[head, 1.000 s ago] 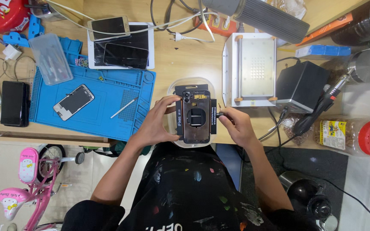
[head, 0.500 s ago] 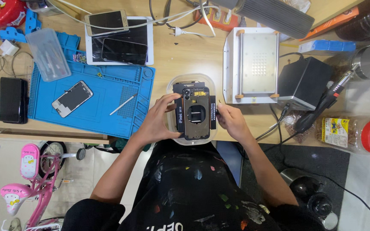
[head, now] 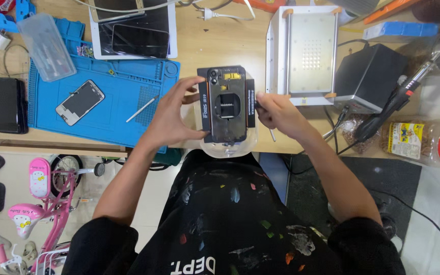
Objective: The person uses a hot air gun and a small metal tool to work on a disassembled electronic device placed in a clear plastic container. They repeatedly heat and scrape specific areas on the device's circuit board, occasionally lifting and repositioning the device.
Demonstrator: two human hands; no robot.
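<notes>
While our left hand (head: 171,119) clamps the dark phone clamp fixture (head: 226,104) from its 9 o'clock edge, thumb low, fingers up top, our right hand (head: 276,109) sits at 3 o'clock, closed on a thin tool (head: 272,133); its tip we can't make out. Fixture rests on a clear round base (head: 228,145) at the near edge of the wooden bench (head: 215,40), blue mat (head: 113,102) at 9 o'clock, heating plate (head: 309,51) at 1 o'clock. We judge it rigid, fairly heavy, with fragile glass inside: grip the side rails, not the centre.
</notes>
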